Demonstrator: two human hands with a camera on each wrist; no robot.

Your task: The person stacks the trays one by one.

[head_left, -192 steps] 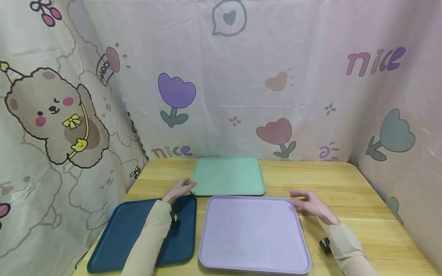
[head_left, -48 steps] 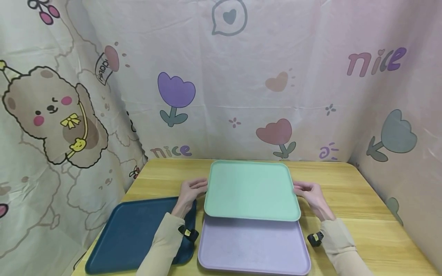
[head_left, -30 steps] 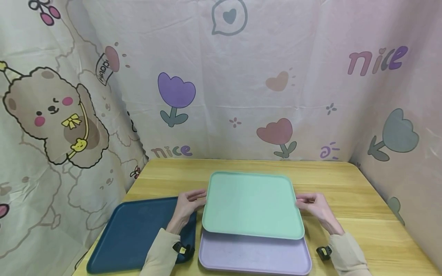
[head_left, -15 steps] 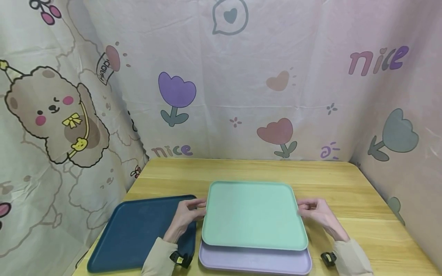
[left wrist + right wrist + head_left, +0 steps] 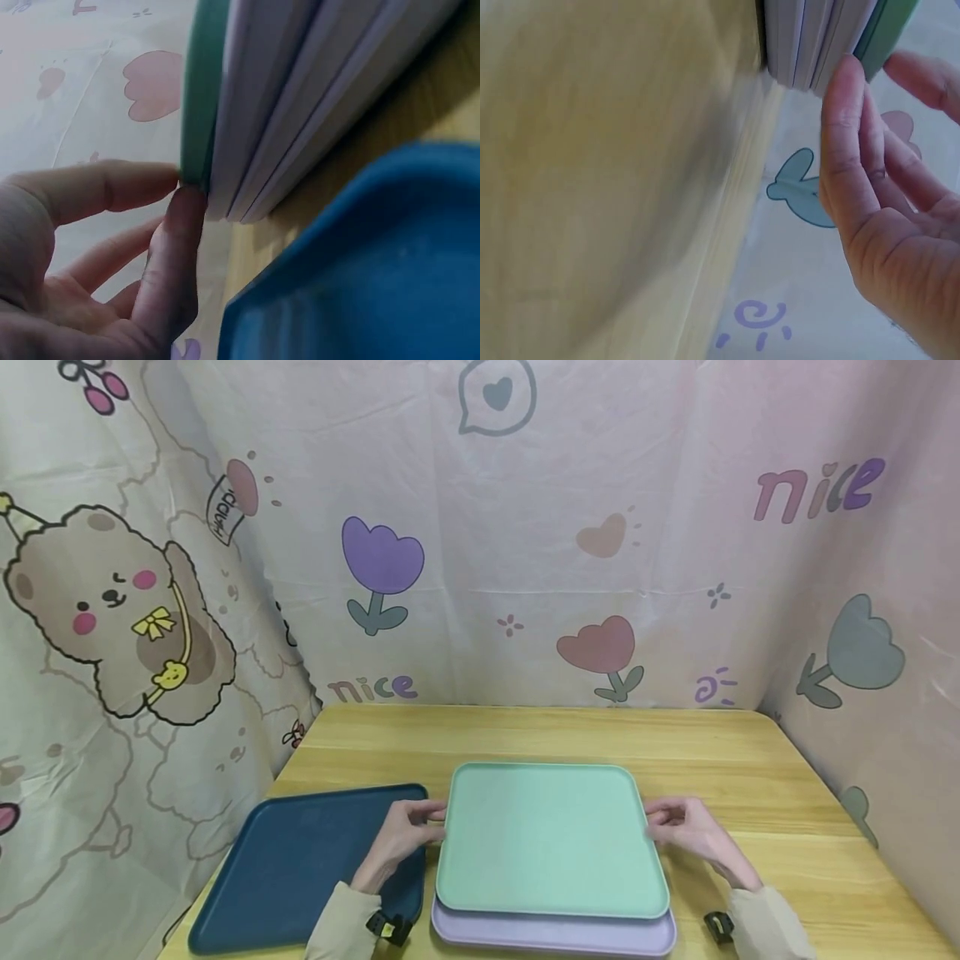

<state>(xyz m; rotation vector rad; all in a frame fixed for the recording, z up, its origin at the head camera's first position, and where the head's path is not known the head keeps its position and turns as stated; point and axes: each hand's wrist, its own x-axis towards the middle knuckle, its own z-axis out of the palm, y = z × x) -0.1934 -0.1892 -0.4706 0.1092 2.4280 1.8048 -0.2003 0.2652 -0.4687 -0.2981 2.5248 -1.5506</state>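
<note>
A mint-green tray lies over a stack of lavender trays, whose near edge shows in front of it. At the green tray's left edge, my left hand pinches the rim; the left wrist view shows thumb and finger meeting at the green rim. My right hand holds the opposite edge, its fingertips against the green rim in the right wrist view. Several lavender edges show stacked beneath the green one. Whether the green tray rests fully on the stack, I cannot tell.
A dark blue tray lies on the wooden table to the left, partly under my left forearm. Patterned cloth hangs behind the table and along both sides.
The green tray was at the back of the table; both hands took hold of it and brought it nearer over the lavender trays. Over the last half second it shifted slightly closer and lower.
</note>
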